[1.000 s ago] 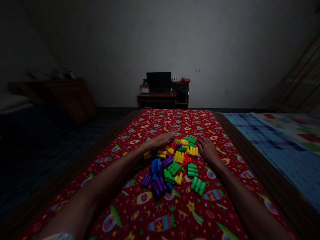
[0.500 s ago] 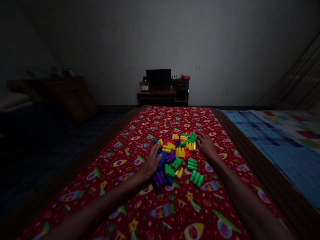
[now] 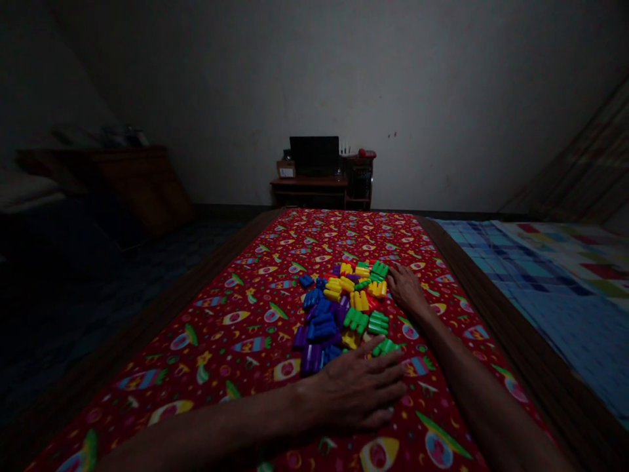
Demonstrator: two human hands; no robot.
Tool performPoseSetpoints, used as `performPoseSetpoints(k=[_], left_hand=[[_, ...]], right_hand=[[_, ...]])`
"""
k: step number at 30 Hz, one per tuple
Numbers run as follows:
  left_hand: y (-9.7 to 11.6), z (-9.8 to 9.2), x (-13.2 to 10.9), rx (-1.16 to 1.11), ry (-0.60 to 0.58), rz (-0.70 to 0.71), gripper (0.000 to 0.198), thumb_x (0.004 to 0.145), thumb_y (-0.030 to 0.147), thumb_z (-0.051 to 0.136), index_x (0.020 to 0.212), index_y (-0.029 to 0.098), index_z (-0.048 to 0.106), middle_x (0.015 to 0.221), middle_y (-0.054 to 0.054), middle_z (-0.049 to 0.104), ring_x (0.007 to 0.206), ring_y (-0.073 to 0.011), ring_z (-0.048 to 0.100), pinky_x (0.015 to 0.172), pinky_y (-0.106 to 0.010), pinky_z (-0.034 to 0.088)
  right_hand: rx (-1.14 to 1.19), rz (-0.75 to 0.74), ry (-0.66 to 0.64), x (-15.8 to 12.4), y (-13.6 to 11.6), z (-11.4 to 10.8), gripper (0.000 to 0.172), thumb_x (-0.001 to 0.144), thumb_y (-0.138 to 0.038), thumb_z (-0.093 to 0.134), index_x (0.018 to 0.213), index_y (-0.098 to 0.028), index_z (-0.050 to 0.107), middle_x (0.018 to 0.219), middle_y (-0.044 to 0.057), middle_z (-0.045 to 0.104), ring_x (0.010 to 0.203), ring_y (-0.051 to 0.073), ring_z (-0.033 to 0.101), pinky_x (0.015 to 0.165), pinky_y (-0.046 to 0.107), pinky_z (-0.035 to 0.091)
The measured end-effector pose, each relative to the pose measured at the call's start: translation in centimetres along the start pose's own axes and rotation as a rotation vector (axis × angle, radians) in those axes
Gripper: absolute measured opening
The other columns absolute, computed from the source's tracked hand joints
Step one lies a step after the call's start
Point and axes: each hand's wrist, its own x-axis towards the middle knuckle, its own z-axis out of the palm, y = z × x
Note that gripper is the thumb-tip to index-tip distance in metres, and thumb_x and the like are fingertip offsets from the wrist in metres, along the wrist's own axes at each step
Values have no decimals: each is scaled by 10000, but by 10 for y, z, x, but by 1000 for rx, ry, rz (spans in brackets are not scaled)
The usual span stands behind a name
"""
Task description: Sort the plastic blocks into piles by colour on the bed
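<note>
A loose pile of plastic building blocks lies on a red patterned cloth (image 3: 255, 367). Blue blocks (image 3: 322, 326) and purple blocks (image 3: 311, 359) make up its left side, yellow blocks (image 3: 360, 301) its middle, and green blocks (image 3: 378, 322) its right. Bits of red show between them. My left hand (image 3: 361, 387) is open, palm down, at the near side of the pile, its fingers pointing right beside a partly covered green block (image 3: 386, 347). At the far right edge, my right hand (image 3: 405, 286) rests open, fingertips by a green block (image 3: 379, 271).
A dark monitor (image 3: 314, 155) stands on a desk (image 3: 309, 184) against the far wall. Blue checked bedding (image 3: 496, 262) lies to the right. On the left is a wooden cabinet (image 3: 142, 183) in shadow.
My left hand has moved from the pile's left side to its near side, uncovering blue blocks there. Some blocks have shifted. The right hand has stayed almost where it was.
</note>
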Motion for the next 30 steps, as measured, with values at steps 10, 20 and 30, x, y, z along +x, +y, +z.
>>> performPoseSetpoints(k=[10, 20, 30], left_hand=[[-66, 19, 19, 78, -11, -207, 280, 960, 314, 422, 1173, 271, 600, 1348, -43, 551, 1344, -251, 392, 1161, -510, 177], [-58, 0, -77, -58, 4, -404, 604, 876, 490, 538, 1439, 378, 349, 1531, -4, 340, 1433, -325, 208, 1154, -596, 124], [-105, 32, -50, -158, 144, -462, 580, 927, 554, 386, 1444, 292, 366, 1517, -55, 368, 1409, -286, 281, 1163, -567, 129]], right_hand=[[8, 9, 41, 0, 0, 2, 350, 931, -255, 362, 1133, -153, 630, 1189, 148, 617, 1089, 256, 525, 970, 396, 365], [29, 40, -21, 1, -4, -2, 342, 934, -255, 370, 1125, -150, 634, 1139, 162, 631, 1064, 266, 534, 962, 409, 378], [646, 325, 88, 6, -6, -18, 461, 894, -386, 412, 1252, -164, 599, 1008, 104, 723, 866, 223, 657, 753, 324, 488]])
